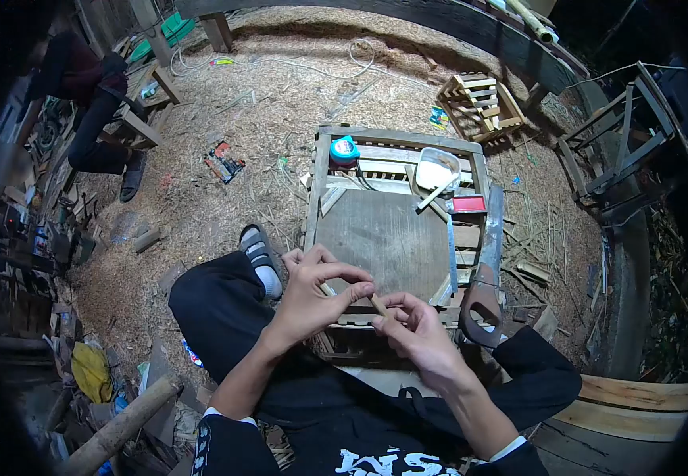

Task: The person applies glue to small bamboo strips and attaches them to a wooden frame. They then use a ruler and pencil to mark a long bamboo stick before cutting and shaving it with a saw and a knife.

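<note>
A small thin wooden piece (pixel 379 305) is pinched between both hands above the near edge of a slatted wooden stand (pixel 318 170). My left hand (pixel 320 289) holds its upper end between thumb and index finger. The fingers of my right hand (pixel 411 325) close on its lower end. Beyond the hands, a flat dark board (pixel 384 234) lies on the stand. A teal tape measure (pixel 344 151), a white tub (pixel 438 169) with a pale stick across its rim, and a red object (pixel 467 205) are on the stand too. A handsaw (pixel 483 297) leans along its right side.
A slatted wooden crate (pixel 483 107) lies on the shavings-covered ground at the back right. Another person (pixel 102 119) is at the far left. A round pole (pixel 126 424) is at the lower left, with pale planks (pixel 630 404) at the lower right.
</note>
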`<state>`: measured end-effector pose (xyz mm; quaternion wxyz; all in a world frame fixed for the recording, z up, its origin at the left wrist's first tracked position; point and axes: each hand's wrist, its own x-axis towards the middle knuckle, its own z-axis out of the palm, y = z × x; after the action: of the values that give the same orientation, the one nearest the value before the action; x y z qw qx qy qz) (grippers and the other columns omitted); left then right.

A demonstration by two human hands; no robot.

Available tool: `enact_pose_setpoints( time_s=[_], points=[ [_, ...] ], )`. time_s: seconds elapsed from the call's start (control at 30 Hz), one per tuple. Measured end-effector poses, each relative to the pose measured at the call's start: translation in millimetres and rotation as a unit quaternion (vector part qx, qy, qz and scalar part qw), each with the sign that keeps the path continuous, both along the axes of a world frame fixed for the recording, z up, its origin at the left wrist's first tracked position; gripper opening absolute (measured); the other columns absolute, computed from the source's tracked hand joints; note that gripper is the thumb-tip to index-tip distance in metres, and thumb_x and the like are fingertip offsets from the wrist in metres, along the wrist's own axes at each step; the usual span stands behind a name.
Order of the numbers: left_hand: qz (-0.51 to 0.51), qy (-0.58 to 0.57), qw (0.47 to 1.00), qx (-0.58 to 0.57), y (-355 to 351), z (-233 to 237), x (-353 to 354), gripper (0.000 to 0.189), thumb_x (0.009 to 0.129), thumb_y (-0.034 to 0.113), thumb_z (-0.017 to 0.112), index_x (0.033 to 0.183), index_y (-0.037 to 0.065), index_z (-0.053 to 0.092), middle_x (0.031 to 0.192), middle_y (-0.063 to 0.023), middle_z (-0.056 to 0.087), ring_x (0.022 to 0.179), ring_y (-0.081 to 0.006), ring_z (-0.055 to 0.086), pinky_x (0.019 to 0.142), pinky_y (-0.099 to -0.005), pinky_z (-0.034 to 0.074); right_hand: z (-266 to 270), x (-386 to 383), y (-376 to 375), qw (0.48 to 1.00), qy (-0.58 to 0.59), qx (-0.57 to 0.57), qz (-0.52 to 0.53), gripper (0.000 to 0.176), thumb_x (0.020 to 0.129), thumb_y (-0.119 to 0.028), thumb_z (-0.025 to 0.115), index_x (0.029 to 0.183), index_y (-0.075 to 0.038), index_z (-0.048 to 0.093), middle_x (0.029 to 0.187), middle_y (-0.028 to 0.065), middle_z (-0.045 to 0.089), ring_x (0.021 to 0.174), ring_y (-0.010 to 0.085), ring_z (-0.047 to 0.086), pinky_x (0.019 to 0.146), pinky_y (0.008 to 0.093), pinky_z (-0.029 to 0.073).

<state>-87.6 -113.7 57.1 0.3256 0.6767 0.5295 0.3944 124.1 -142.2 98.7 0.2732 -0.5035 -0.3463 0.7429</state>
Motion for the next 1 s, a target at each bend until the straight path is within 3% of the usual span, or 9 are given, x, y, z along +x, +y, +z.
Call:
enact_pose_setpoints(
  time_s=[0.27, 0.33, 0.47, 0.63, 0.67, 0.73, 0.8, 0.9, 1.0],
  points=[
    [0.015, -0.032, 0.999, -0.013, 7, 0, 16, 0.033, 0.089, 0.032, 0.086, 0.118, 0.016, 0.081, 0.101, -0.0016, 0.075, 0.092, -0.0119, 0.062, 0.100, -0.0360, 0.031, 11, 21, 13, 0.999, 0.013, 0.031, -0.017, 0.026, 0.108, -0.015, 0.064, 0.130, -0.002, 0.058, 0.098, 0.0031, 0.063, 0.071, 0.0089, 0.057, 0.061, 0.0227, 0.045],
    [0.090, -0.234, 0.966, -0.056, 6, 0, 39, 0.038, 0.092, 0.030, 0.083, 0.126, 0.014, 0.075, 0.102, -0.0021, 0.075, 0.094, -0.0133, 0.064, 0.102, -0.0358, 0.035, 14, 25, 15, 0.997, 0.033, 0.059, -0.045, 0.026, 0.108, -0.016, 0.063, 0.129, -0.001, 0.057, 0.101, 0.0040, 0.061, 0.074, 0.0099, 0.061, 0.060, 0.0229, 0.046],
    [0.070, -0.077, 0.994, -0.034, 2, -5, 78, 0.029, 0.095, 0.034, 0.080, 0.114, 0.012, 0.079, 0.098, -0.0039, 0.071, 0.087, -0.0174, 0.060, 0.097, -0.0359, 0.038, 13, 44, 24, 0.986, 0.043, 0.128, -0.101, 0.025, 0.109, -0.015, 0.062, 0.128, -0.001, 0.056, 0.109, 0.0060, 0.061, 0.075, 0.0109, 0.064, 0.061, 0.0235, 0.048],
    [0.065, -0.196, 0.978, -0.042, 12, 10, 137, 0.030, 0.097, 0.031, 0.078, 0.110, 0.004, 0.079, 0.081, -0.0069, 0.069, 0.083, -0.0176, 0.057, 0.077, -0.0364, 0.047, 10, 71, 27, 0.966, 0.048, 0.205, -0.152, 0.023, 0.110, -0.014, 0.061, 0.126, 0.001, 0.054, 0.114, 0.0082, 0.061, 0.076, 0.0097, 0.064, 0.062, 0.0247, 0.051],
    [0.056, -0.191, 0.979, -0.039, 14, 10, 146, 0.030, 0.097, 0.031, 0.078, 0.110, 0.004, 0.079, 0.081, -0.0069, 0.069, 0.083, -0.0176, 0.057, 0.077, -0.0364, 0.047, 9, 78, 28, 0.959, 0.050, 0.221, -0.169, 0.024, 0.110, -0.014, 0.061, 0.126, 0.001, 0.054, 0.115, 0.0085, 0.061, 0.076, 0.0098, 0.064, 0.062, 0.0246, 0.051],
    [0.033, -0.319, 0.934, -0.155, 19, 5, 163, 0.034, 0.099, 0.030, 0.078, 0.109, -0.002, 0.078, 0.083, -0.0063, 0.069, 0.087, -0.0142, 0.056, 0.077, -0.0356, 0.048, 4, 93, 32, 0.957, 0.054, 0.225, -0.175, 0.025, 0.109, -0.013, 0.063, 0.127, 0.000, 0.053, 0.114, 0.0101, 0.061, 0.076, 0.0126, 0.066, 0.061, 0.0274, 0.055],
    [0.031, -0.324, 0.934, -0.144, 24, 10, 179, 0.033, 0.101, 0.028, 0.076, 0.107, -0.005, 0.076, 0.084, -0.0041, 0.069, 0.085, -0.0097, 0.057, 0.072, -0.0302, 0.049, -1, 105, 35, 0.946, 0.030, 0.262, -0.186, 0.024, 0.109, -0.013, 0.062, 0.126, 0.001, 0.053, 0.116, 0.0109, 0.060, 0.078, 0.0132, 0.067, 0.062, 0.0282, 0.057],
    [0.022, -0.344, 0.920, -0.187, 33, 28, 198, 0.024, 0.104, 0.022, 0.071, 0.107, -0.002, 0.074, 0.089, -0.0018, 0.071, 0.075, -0.0039, 0.059, 0.062, -0.0211, 0.046, -10, 121, 38, 0.946, 0.038, 0.256, -0.197, 0.023, 0.109, -0.012, 0.061, 0.126, 0.002, 0.053, 0.117, 0.0103, 0.060, 0.088, 0.0134, 0.068, 0.074, 0.0285, 0.060],
    [0.040, -0.351, 0.906, -0.231, 38, 27, 216, 0.023, 0.104, 0.021, 0.070, 0.106, -0.001, 0.074, 0.090, -0.0015, 0.072, 0.079, -0.0043, 0.059, 0.066, -0.0234, 0.048, -15, 138, 40, 0.943, 0.051, 0.254, -0.208, 0.024, 0.109, -0.009, 0.061, 0.129, 0.001, 0.054, 0.119, 0.0088, 0.060, 0.099, 0.0123, 0.067, 0.083, 0.0284, 0.060]
  ],
)
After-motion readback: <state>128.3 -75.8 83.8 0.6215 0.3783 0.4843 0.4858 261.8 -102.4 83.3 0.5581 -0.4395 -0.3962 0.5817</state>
